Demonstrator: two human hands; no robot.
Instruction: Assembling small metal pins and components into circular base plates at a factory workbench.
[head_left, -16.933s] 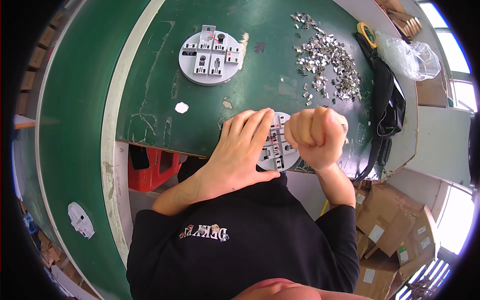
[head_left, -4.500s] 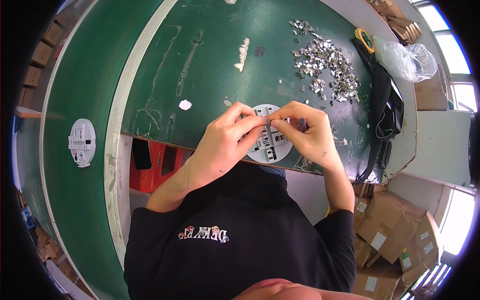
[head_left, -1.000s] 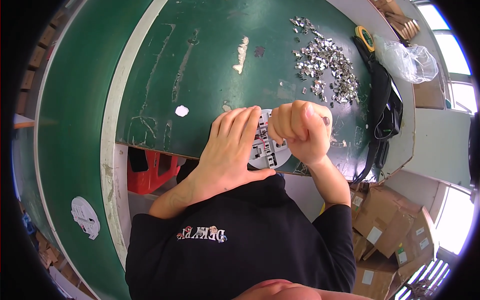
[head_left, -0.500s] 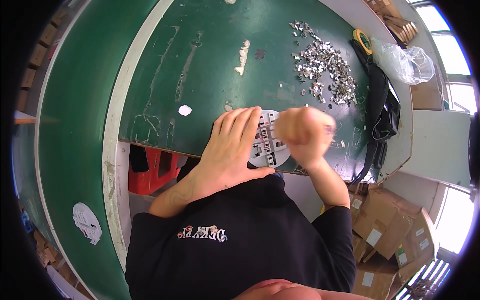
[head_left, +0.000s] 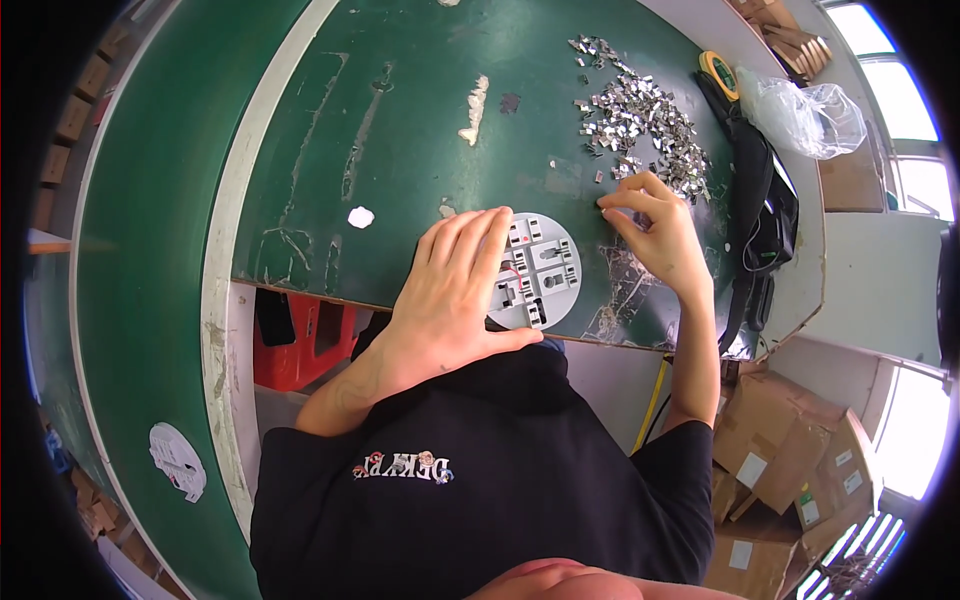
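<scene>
A round light-grey plastic plate (head_left: pixel 562 258) with slots, raised blocks and a short red wire lies at the table's near edge. My left hand (head_left: pixel 452 290) rests flat over its left side, fingers stretched out and thumb along the near rim, hiding part of it. To the right of the plate, my right hand (head_left: pixel 655 232) hovers just over the tabletop, thumb and forefinger tips close together in a pinch. Whatever is between those tips is too small to make out. Beyond that hand is a spread pile of small shiny metal clips (head_left: pixel 640 115).
A black bag (head_left: pixel 765 205), a clear plastic bag (head_left: pixel 800 115) and a yellow tape measure (head_left: pixel 718 75) line the right side. Another grey plate (head_left: pixel 177 462) lies on the green surface at left. A red stool (head_left: pixel 290 350) stands below; cardboard boxes (head_left: pixel 765 430) stand at lower right.
My right hand has moved right, off the plate, toward the near side of the clip pile, uncovering the plate's right half. My left hand stays on the plate.
</scene>
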